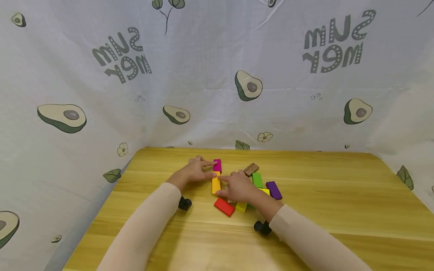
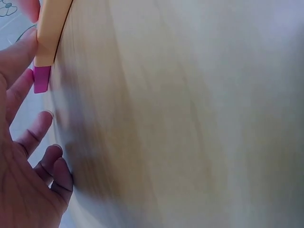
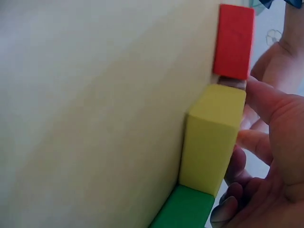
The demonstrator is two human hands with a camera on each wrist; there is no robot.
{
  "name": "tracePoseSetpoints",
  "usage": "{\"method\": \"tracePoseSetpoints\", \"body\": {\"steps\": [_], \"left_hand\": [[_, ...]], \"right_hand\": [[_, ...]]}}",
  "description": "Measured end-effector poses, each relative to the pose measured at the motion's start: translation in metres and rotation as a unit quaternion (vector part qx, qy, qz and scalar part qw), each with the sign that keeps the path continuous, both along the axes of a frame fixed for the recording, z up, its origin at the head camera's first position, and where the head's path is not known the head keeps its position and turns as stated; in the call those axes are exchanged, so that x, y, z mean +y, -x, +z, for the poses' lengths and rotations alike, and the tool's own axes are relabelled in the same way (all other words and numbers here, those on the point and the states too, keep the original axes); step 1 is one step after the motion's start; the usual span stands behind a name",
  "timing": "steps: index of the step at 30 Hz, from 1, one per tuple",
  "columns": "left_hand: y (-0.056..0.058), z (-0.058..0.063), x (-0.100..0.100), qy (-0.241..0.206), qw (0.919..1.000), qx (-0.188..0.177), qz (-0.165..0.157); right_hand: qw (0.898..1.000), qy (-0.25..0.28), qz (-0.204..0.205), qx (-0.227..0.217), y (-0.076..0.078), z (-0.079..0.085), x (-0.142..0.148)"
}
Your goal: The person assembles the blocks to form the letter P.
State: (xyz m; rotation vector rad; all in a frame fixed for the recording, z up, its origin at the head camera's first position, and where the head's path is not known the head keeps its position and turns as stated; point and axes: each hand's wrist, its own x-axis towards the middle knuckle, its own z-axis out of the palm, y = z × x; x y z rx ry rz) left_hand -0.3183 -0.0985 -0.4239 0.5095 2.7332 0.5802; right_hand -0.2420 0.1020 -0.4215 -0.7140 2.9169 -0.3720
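My left hand reaches in from the left. Its index finger touches the magenta block, and its thumb rests by the far end of the orange block. These two blocks lie end to end; the left wrist view also shows the orange block meeting the magenta block. From the right, my right hand touches the orange block with index finger and thumb spread along its side. Under and beside that hand lie a red block, yellow blocks and a brown block, partly hidden.
Right of the right hand lie a green block, a purple block and a brown wooden block. The wooden table ends at a printed curtain. Black wrist-camera mounts hang beneath both wrists.
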Motion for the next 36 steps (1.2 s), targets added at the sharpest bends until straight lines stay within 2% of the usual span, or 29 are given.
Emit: {"method": "tracePoseSetpoints", "body": {"steps": [6, 10, 17, 23, 27, 31, 36], "left_hand": [[-0.002, 0.001, 0.004, 0.008, 1.0000, 0.001, -0.006], [0.002, 0.003, 0.005, 0.017, 0.9998, 0.007, -0.013], [0.007, 0.003, 0.008, 0.024, 0.9994, 0.014, -0.018], [0.011, 0.002, 0.010, 0.024, 0.9994, 0.018, -0.019], [0.011, 0.002, 0.011, 0.026, 0.9994, 0.017, -0.015], [0.010, 0.002, 0.011, 0.026, 0.9995, 0.012, -0.010], [0.010, 0.001, 0.009, 0.022, 0.9996, 0.011, -0.012]], "right_hand": [[1.000, -0.015, -0.012, 0.015, -0.006, 0.000, 0.001], [0.999, -0.028, -0.019, 0.026, -0.004, -0.001, -0.001], [0.999, -0.018, -0.038, 0.008, 0.000, 0.001, 0.001], [0.999, -0.016, -0.029, 0.002, 0.005, 0.004, 0.005], [0.999, 0.022, -0.027, -0.039, 0.004, 0.007, 0.013], [0.994, 0.062, -0.023, -0.093, 0.001, 0.014, 0.027], [0.990, 0.045, -0.012, -0.132, -0.003, 0.020, 0.040]]}}
